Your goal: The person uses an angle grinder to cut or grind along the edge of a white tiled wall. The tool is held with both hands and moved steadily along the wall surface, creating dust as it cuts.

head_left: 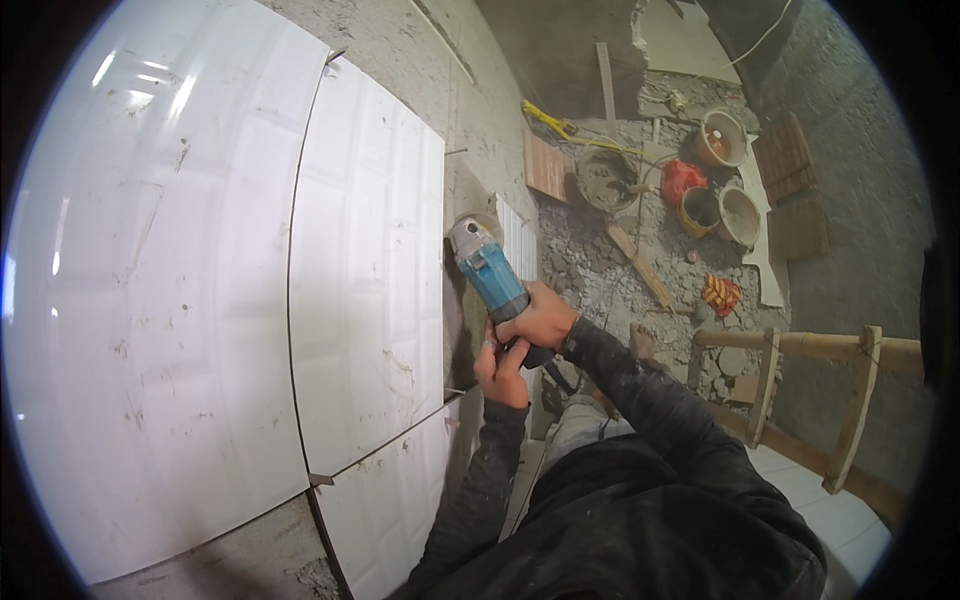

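My right hand (545, 318) is wrapped round the rear body of a teal angle grinder (490, 275). Just below it, my left hand (502, 375) has its fingers closed at the grinder's dark back end. The grey head points up and left, with a round disc partly visible beside it. That head is close to the right edge of a large white tile (370, 250) with a faint brick pattern. Behind the tool are a bare grey strip of wall and a narrow ribbed white piece (513, 235). Whether the disc touches anything, I cannot tell.
A wooden ladder (790, 345) stands at right. Rubble lies about the floor with a round mortar pan (605, 178), several buckets (738, 215), a red bag (682, 182), a wood strip (640, 267) and a yellow tool (548, 120). A small wedge (320, 480) sits at a tile joint.
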Demonstrator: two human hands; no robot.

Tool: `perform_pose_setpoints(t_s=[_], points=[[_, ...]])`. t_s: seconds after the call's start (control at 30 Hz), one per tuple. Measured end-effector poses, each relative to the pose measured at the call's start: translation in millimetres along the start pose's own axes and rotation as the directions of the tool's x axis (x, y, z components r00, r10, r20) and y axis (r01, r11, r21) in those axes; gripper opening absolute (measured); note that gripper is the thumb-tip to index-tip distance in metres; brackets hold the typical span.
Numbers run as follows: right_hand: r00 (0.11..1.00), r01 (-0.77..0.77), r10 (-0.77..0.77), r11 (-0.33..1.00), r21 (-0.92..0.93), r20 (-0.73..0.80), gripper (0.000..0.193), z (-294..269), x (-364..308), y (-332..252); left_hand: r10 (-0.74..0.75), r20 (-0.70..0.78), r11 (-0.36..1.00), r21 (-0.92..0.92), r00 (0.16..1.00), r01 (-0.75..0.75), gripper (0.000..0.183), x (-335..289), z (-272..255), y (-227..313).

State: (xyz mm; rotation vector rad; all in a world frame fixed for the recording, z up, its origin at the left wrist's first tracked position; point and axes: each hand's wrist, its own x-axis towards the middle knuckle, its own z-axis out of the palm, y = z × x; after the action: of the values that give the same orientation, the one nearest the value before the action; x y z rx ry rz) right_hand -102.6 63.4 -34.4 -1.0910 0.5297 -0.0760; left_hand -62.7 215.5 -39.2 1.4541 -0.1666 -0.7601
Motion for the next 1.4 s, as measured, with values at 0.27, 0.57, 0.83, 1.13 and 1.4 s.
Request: perform_pose_setpoints(t_s=[0.27, 0.57, 0.83, 1.13, 1.4], points=[[1.000, -0.024, 0.025, 0.998, -0.051, 0.006, 0.036, 6, -13, 2, 0.046, -0.026, 0.998, 0.041, 0.999, -0.045, 0.069, -14, -2, 1], [0.999, -0.040, 0.040, 0.999, -0.019, 0.017, 0.038, 16, -24, 15, -0.027, -0.040, 1.000, -0.014, 0.999, 0.027, 0.069, -37, -9, 1], [0.998, -0.012, 0.009, 0.999, 0.045, 0.064, 0.036, 20, -36, 18, -0.069, -0.018, 0.994, 0.080, 0.997, 0.071, 0.071, -51, -15, -2], [0.997, -0.019, 0.024, 0.998, 0.067, -0.072, 0.040, -18, -9, 5, 0.028, 0.084, 0.999, -0.030, 0.996, -0.026, 0.069, -10, 23, 5], [0.999, 0.040, -0.038, 0.997, 0.073, -0.030, 0.035, -53, 40, -41, 0.089, 0.097, 0.996, 0.023, 0.991, -0.091, 0.069, 59, 52, 16]])
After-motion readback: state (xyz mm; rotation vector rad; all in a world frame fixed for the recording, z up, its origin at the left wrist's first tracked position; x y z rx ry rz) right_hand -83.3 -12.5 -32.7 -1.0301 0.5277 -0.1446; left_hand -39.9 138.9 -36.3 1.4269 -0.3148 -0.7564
